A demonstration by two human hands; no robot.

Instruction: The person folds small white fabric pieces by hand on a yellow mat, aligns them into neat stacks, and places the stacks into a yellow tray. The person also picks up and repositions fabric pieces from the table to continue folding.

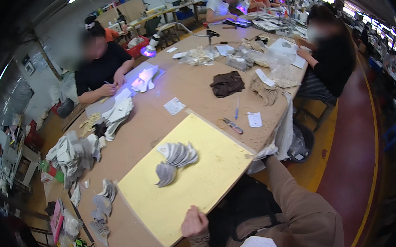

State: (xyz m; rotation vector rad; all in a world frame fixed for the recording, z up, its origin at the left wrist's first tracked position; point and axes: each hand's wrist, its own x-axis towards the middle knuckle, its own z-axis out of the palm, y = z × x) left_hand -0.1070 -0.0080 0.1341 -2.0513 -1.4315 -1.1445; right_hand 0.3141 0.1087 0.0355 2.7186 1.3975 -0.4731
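My left hand [195,221] rests on the near edge of a yellow board [163,216], its fingers curled in. Whether anything is inside them is hidden. On the board lies a fanned stack of pale grey fabric pieces [179,154], with a darker grey bunch [165,174] touching its lower left. My right arm, in a brown sleeve, reaches to the table's right edge beside white cloth [267,151]. The right hand itself is hidden there.
Grey fabric piles [71,155] lie on the left of the table [160,122]. Beyond the board are dark brown cloth [227,84], snips [233,125] and paper slips [254,119]. Co-workers sit around under lamps [149,50]. A dark bin [303,142] stands by the right edge.
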